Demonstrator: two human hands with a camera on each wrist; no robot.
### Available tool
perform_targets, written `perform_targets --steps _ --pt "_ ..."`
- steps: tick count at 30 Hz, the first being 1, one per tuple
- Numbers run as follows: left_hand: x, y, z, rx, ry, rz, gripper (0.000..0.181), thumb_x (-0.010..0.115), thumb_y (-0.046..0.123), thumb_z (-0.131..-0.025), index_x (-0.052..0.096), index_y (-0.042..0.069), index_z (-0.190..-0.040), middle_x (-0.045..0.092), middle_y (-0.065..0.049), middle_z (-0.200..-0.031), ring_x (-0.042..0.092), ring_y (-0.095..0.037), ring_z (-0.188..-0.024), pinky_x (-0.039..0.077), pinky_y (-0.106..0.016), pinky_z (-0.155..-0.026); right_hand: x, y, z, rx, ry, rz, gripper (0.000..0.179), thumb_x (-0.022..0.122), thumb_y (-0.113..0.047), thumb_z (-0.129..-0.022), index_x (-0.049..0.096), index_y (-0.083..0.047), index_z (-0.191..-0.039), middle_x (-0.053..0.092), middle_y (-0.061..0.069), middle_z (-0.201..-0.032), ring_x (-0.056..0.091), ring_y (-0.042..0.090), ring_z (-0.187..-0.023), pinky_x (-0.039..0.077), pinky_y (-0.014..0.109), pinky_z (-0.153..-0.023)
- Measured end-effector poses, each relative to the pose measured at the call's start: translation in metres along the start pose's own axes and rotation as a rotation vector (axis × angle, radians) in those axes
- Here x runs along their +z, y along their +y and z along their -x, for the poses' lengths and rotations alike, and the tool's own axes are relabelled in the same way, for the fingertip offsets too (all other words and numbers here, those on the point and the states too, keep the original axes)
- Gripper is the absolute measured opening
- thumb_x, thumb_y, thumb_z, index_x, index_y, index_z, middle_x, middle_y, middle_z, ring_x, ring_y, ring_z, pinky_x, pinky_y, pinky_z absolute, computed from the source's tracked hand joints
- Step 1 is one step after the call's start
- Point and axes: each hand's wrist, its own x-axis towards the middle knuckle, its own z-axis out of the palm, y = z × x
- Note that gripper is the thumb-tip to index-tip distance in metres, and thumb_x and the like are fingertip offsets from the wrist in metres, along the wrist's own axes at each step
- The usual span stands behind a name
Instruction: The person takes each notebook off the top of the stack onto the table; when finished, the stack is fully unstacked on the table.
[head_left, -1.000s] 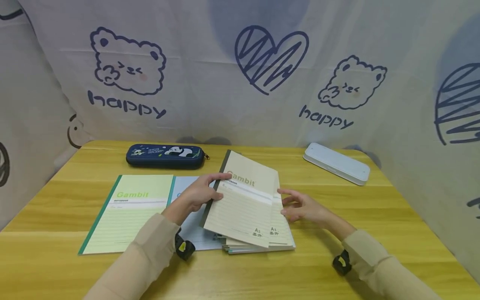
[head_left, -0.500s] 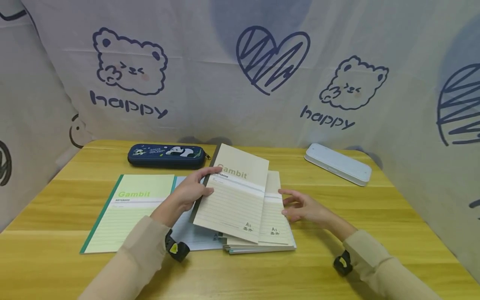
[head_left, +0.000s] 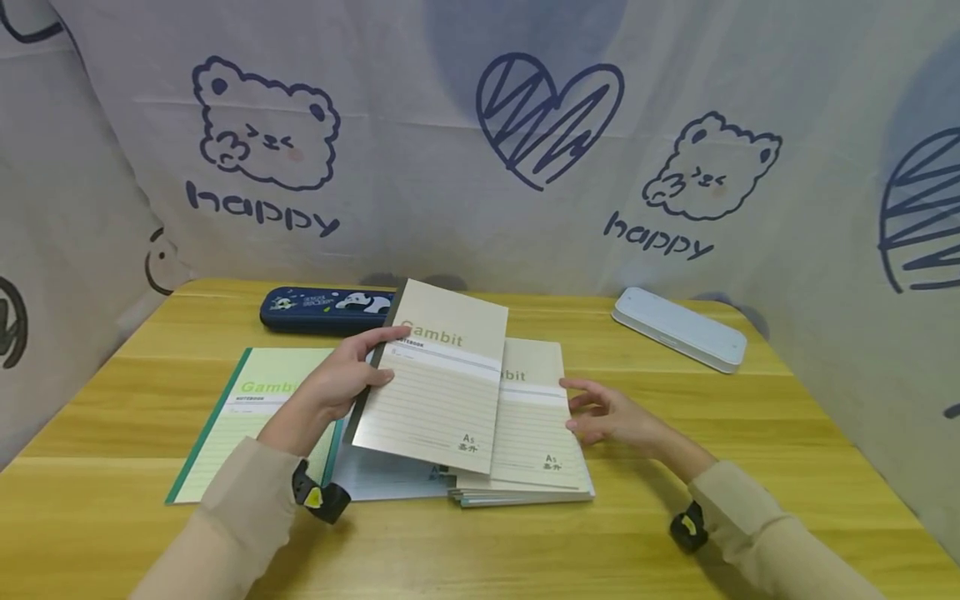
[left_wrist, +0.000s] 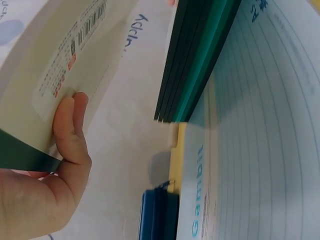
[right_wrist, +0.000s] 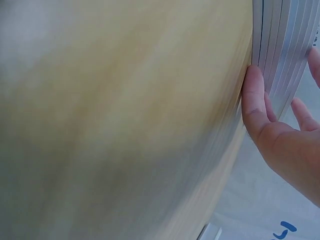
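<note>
The left hand pinches the cream notebook midway along its dark spine, so the notebook reaches out rightward from that hand, long axis running away from the person, its far end leaning slightly right. Its free side overlaps the notebook stack, farther right of the left hand. Below and slightly right of this hand, the blue notebook lies partly beneath the raised one. The right hand, fingers spread, touches the stack, immediately to its left.
</note>
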Motion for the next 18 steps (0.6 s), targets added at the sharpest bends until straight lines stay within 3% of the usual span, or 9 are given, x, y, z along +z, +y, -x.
perform_targets --steps 11,18 --pt "-0.037 0.002 0.023 0.008 0.035 0.003 0.059 0.038 -0.018 -0.083 0.024 -0.003 -0.138 0.014 -0.021 -0.143 0.037 -0.029 -0.109 0.046 -0.021 -0.072 0.0 0.001 0.0 -0.001 -0.002 0.006 0.067 0.063 -0.009 -0.083 0.026 0.0 -0.138 0.037 0.028 -0.121 0.053 0.022 -0.087 0.05 0.034 -0.069" --pt "-0.066 -0.003 0.036 0.043 0.079 -0.022 0.06 0.041 -0.016 -0.082 0.027 0.001 -0.139 0.012 -0.022 -0.143 0.044 -0.011 -0.099 0.046 -0.02 -0.074 0.001 0.0 0.0 0.005 0.005 0.014 0.068 0.063 -0.009 -0.082 0.026 0.0 -0.138 0.038 0.028 -0.12 0.053 0.022 -0.086 0.05 0.034 -0.069"
